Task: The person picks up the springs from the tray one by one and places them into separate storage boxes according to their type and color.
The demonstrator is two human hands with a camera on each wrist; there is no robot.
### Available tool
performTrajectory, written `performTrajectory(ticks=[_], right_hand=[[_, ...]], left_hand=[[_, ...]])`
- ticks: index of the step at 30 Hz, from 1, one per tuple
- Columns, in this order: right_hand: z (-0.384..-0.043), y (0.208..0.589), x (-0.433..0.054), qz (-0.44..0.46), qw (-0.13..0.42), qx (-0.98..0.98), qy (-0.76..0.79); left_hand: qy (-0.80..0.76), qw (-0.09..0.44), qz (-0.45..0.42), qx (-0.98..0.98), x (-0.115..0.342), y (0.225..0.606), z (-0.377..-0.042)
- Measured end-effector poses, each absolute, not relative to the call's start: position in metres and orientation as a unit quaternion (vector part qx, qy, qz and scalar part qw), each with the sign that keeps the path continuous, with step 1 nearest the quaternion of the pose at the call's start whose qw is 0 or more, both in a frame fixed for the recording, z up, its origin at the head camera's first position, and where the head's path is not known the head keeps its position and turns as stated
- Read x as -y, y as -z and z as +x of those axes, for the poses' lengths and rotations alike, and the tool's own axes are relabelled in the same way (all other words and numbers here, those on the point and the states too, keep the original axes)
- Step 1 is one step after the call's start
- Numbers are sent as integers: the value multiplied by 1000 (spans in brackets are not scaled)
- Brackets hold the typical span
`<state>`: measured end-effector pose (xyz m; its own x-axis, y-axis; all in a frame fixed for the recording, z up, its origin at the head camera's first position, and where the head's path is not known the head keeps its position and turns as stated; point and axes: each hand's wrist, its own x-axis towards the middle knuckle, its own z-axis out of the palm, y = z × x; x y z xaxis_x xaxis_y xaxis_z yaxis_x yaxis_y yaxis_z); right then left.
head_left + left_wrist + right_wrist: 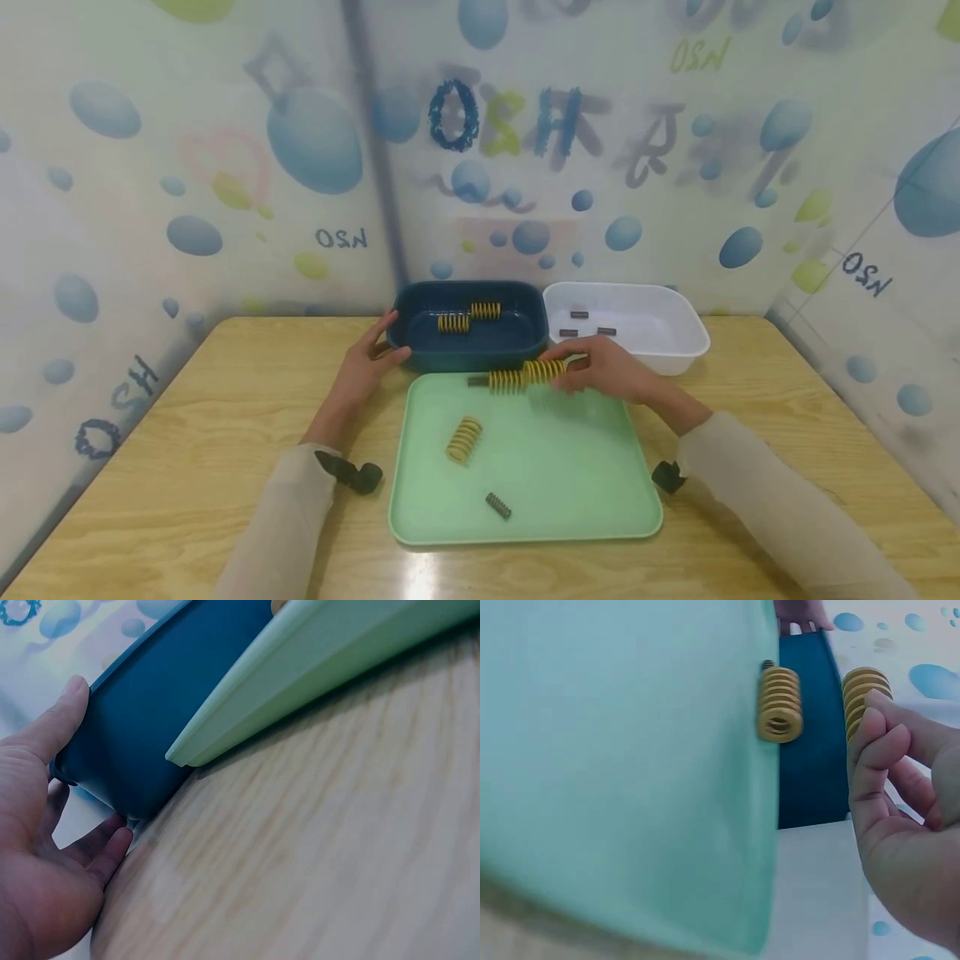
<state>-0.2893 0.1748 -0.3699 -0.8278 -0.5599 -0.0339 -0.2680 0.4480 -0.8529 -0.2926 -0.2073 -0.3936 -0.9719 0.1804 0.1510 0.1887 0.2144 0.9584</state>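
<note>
My right hand point(600, 367) pinches a yellow coil spring point(543, 372) between thumb and fingers, raised over the far edge of the green tray point(570, 467). In the right wrist view the held spring point(864, 694) stands off from the tray. Another yellow spring point(507, 382) lies at that edge beside a small dark spring point(477, 382). Nearer on the tray are a yellow spring point(464, 440) and a small dark spring point(498, 505). My left hand point(363, 362) holds the left end of the dark blue bin point(472, 360), thumb and fingers spread around its corner point(127, 750).
Two yellow springs point(469, 317) lie inside the blue bin. To its right stands a white bin point(675, 333) holding several small dark springs point(579, 315). The wooden table point(187, 450) meets a patterned wall point(480, 242) just behind the bins.
</note>
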Motion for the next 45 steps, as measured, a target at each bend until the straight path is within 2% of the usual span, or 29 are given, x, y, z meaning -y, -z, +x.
performTrajectory(ticks=[10, 19, 37, 45], right_hand=[[-304, 351, -157, -241, 142, -839, 467], [-321, 348, -142, -224, 156, -830, 486], [-353, 345, -123, -215, 129, -853, 458], [-362, 342, -109, -217, 144, -855, 449]], left_hand=[[616, 7, -119, 779, 209, 394, -293], [612, 12, -127, 780, 210, 396, -291], [612, 9, -123, 781, 205, 396, -290], [611, 15, -120, 782, 213, 412, -304]])
